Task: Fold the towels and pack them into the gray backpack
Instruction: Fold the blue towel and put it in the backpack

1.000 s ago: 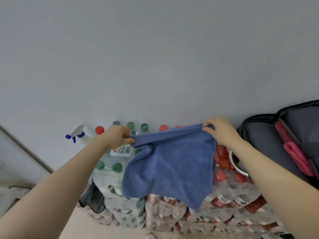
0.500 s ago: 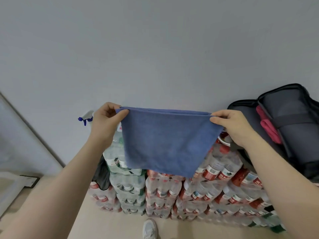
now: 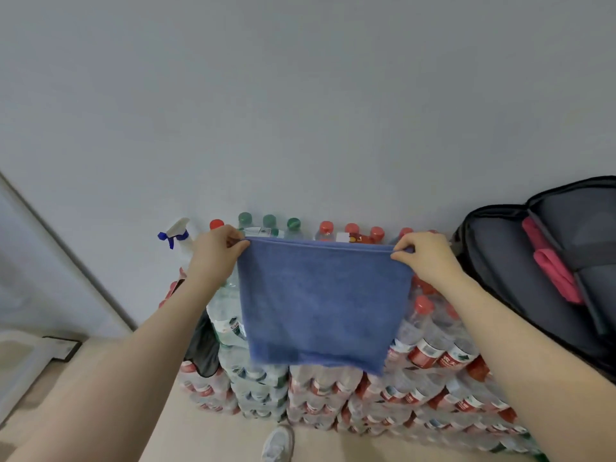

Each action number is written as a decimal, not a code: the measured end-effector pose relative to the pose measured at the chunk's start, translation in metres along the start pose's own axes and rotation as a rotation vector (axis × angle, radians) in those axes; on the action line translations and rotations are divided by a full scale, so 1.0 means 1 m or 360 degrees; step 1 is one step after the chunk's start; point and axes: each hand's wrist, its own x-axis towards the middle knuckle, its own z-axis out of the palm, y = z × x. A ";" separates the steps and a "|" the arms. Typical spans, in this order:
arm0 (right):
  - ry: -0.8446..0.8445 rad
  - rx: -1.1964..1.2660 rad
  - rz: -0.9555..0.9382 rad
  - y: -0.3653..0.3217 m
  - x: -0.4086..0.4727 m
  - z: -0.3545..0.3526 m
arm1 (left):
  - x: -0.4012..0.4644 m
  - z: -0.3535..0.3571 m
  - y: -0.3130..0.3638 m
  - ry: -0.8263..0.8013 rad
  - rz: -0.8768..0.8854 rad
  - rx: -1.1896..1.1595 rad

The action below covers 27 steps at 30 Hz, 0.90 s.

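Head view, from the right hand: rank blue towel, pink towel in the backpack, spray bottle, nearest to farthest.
From the right hand:
1. Blue towel: its top corner is pinched in this hand's fingers.
2. Pink towel: to the right, tucked in the open gray backpack.
3. Spray bottle: far left, beyond the left hand.

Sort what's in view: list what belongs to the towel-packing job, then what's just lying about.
Job: blue towel, pinched at its top corners by the left hand and right hand; open gray backpack; pink towel in it.

Lying about: stacked water bottles; spray bottle; shoe.
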 end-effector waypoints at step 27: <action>0.0143 -0.0538 0.0157 -0.038 0.131 0.091 | 0.159 0.092 -0.039 -0.0100 0.0959 0.0715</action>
